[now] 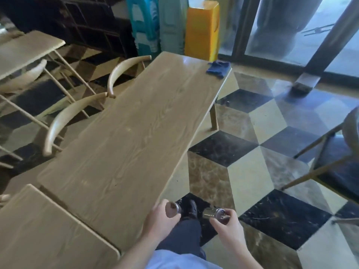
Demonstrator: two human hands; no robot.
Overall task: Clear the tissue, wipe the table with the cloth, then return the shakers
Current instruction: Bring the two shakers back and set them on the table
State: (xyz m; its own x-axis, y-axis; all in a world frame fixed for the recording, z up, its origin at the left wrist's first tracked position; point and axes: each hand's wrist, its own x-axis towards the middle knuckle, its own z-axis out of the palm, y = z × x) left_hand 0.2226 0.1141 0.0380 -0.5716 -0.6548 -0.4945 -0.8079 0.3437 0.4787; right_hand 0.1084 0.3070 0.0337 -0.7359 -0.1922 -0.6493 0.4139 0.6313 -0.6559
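1. We see the left hand (158,217) curled round a shaker (172,208) with dark contents, held at the near edge of the table (126,133).
2. The right hand (226,223) grips a second, clearer shaker (214,212), tipped on its side, out over the floor (252,171) just beside the table's edge.
3. The cloth (218,68) lies bunched on the far right corner of the table, well apart from both hands.
4. We see no tissue on the table, and the top looks bare apart from the cloth; we therefore judge the clearing and wiping done, and the last step, returning the shakers, to be in hand.
5. Neither shaker rests on the table yet.
6. The next move, as we judge it, calls for carrying both hands forward over the table, righting the tipped shaker, and setting the pair down upright, close together, before the fingers let go.
7. The picture does not show where the shakers belong; a spot on the table away from its edge seems likely.
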